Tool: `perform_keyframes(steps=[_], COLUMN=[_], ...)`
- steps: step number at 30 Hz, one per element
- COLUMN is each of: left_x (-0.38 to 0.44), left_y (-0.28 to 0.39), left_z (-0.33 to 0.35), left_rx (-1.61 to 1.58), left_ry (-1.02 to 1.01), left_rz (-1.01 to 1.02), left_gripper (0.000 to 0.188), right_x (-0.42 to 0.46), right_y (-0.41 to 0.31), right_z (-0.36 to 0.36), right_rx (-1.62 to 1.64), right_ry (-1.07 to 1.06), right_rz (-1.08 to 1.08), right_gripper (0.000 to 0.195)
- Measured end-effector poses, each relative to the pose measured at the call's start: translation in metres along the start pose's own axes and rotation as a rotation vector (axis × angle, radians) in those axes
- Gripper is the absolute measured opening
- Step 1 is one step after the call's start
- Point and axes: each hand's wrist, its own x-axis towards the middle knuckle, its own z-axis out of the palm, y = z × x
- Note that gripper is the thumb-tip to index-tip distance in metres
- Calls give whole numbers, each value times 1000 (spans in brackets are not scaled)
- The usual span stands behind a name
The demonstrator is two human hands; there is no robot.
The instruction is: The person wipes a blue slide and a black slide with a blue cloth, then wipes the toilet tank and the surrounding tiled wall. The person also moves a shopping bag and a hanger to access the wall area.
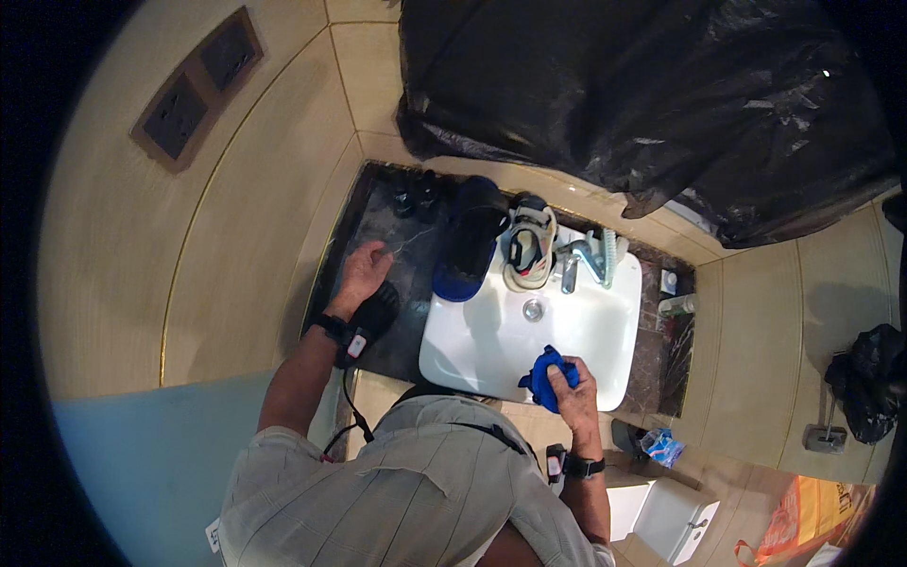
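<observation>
My right hand [577, 393] grips a bunched blue cloth [547, 383] above the near right part of the white washbasin [453, 354]. Over the dark marble counter [404, 248], left of the basin, my left hand [366, 271] is loosely curled with nothing visible in it; whether it touches the stone I cannot tell. Beside it is a dark rounded shape [381, 308], too dark to name. A beige and black sports shoe [530, 244] rests at the basin's back rim, left of the chrome faucet [569, 269]. A dark blue slipper [471, 244] lies across the counter and the basin's left edge.
A pale bristled brush [609, 259] sits behind the faucet. Small dark objects [416, 193] stand at the back left corner, and a white tube [678, 305] at the right. Black plastic sheeting [623, 92] covers the wall above. A toilet cistern [673, 521] is low right.
</observation>
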Motion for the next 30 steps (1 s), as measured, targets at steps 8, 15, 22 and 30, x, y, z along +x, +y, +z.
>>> perform_keyframes(steps=[8,15,22,30], left_x=[-72,-69,-94,-127], left_y=[-91,-36,-78,-3], left_z=[0,-28,-15,-57], left_rx=[393,103,141,-46], left_ry=[-243,-503,-359,-291], left_rz=[-62,-146,-125,-174], left_gripper=[85,93,112,112], right_x=[6,-7,-19,-35], right_y=[9,5,26,10], right_z=[11,13,8,-10], right_rx=[20,-2,46,21], right_ry=[-68,-35,9,18], right_rz=[43,27,75,-4], right_gripper=[25,25,27,27])
